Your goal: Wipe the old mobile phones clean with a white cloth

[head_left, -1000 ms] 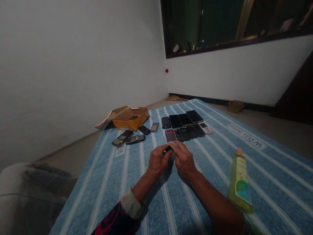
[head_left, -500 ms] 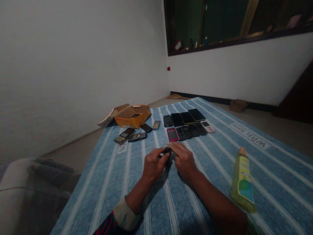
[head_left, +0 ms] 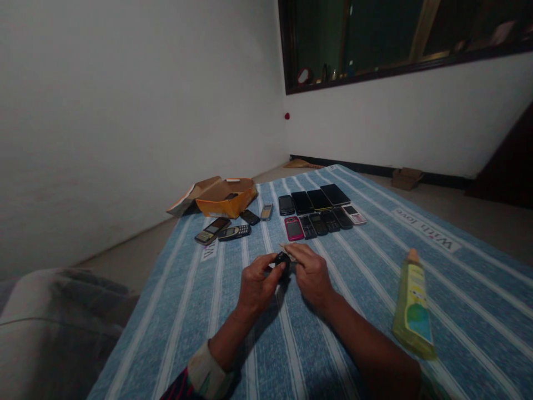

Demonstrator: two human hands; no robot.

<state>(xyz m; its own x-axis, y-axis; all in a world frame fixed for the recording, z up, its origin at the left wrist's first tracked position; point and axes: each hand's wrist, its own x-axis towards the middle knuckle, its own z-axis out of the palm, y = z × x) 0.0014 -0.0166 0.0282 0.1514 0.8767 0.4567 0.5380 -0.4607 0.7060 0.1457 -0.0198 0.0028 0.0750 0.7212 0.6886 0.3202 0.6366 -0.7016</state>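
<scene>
Gripping a small black object (head_left: 282,259) in the left hand (head_left: 255,288), with thumb and fingers closed on it. Pinching a thin pale piece (head_left: 287,248) in the fingertips of the right hand (head_left: 313,273), close beside the black object; too small to identify. Held above the middle of the table (head_left: 225,333), between its left and right edges, over a blue cloth with white stripes.

Just beyond the hands, toward the far corner, laid out in two rows: nearer, a pink phone (head_left: 293,228), four dark keypad phones (head_left: 318,224) and a white phone (head_left: 353,215); behind them, four black-screened phones (head_left: 320,200).

Toward the left far corner, in a loose group: a slider phone (head_left: 212,230), a dark phone with pale keys (head_left: 235,232), a small black phone (head_left: 250,217) and a silver phone (head_left: 266,211). Behind these, at the far edge, open with a dark item inside: an orange box (head_left: 222,206).

To the right of the right forearm, well apart from the phones and toward the right edge: a bottle of yellow-green liquid (head_left: 414,311) with an orange cap.
</scene>
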